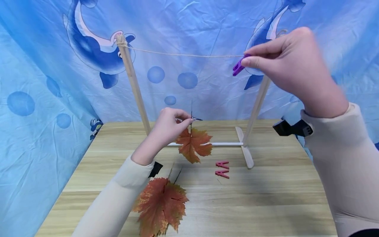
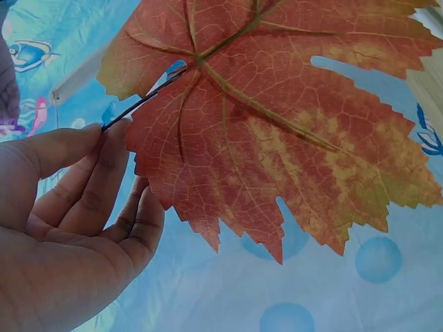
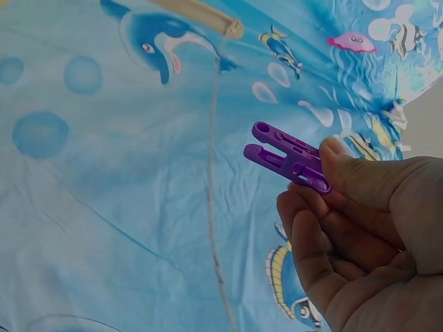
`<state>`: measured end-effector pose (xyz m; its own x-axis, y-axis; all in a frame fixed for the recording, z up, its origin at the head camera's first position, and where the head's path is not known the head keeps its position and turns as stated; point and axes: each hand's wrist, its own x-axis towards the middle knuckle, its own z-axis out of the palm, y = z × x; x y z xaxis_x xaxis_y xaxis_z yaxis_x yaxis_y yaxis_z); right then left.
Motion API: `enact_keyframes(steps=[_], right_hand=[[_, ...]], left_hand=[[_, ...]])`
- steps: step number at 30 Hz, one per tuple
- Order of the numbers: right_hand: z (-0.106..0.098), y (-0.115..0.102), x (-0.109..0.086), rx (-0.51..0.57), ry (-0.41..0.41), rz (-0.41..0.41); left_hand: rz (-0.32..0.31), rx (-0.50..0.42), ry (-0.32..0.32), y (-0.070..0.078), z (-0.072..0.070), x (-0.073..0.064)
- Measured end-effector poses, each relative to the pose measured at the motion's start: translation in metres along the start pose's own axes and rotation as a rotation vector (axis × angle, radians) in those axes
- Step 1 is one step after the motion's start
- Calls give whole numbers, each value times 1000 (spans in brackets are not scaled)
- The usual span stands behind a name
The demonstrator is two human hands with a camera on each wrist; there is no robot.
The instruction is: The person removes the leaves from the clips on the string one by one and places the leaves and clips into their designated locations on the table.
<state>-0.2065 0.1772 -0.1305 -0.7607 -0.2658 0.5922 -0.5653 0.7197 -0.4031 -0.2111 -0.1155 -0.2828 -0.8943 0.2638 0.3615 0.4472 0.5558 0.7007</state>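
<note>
My left hand [image 1: 169,127] pinches the dark stem of an orange-red artificial maple-like leaf [image 1: 193,146] between thumb and fingers, above the table. In the left wrist view, the leaf [image 2: 277,131] spreads out beyond the fingertips, showing its veins and jagged edge. Up at the right, my right hand [image 1: 297,64] holds a purple clothespin [image 1: 238,68] by one end. Its other end points away from the fingers in the right wrist view, where the clothespin [image 3: 287,158] appears apart from the string [image 3: 212,180]. In the head view, the clothespin is close to the string [image 1: 177,54].
The string spans two wooden posts [image 1: 134,84] joined low down by a white bar [image 1: 226,144]. Two pink clothespins [image 1: 222,165] lie on the wooden table [image 1: 266,204]. More leaves [image 1: 163,205] lie overlapped near the front, below the left forearm. A blue dolphin-print cloth [image 1: 189,29] hangs behind.
</note>
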Motion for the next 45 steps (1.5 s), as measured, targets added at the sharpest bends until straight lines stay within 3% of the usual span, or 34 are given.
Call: enact_keyframes(steps=[15, 23, 34, 40, 45], right_hand=[[43, 12, -44, 213, -179, 100], [65, 22, -61, 233, -234, 82], [81, 33, -85, 274, -306, 137], [92, 41, -94, 315, -313, 100], [100, 46, -102, 304, -336, 132]], left_hand=[[-69, 55, 38, -12, -13, -35], [-124, 57, 24, -18, -20, -47], [-153, 52, 5, -26, -24, -62], [-207, 89, -39, -30, -27, -69], [-249, 72, -92, -36, -29, -75]])
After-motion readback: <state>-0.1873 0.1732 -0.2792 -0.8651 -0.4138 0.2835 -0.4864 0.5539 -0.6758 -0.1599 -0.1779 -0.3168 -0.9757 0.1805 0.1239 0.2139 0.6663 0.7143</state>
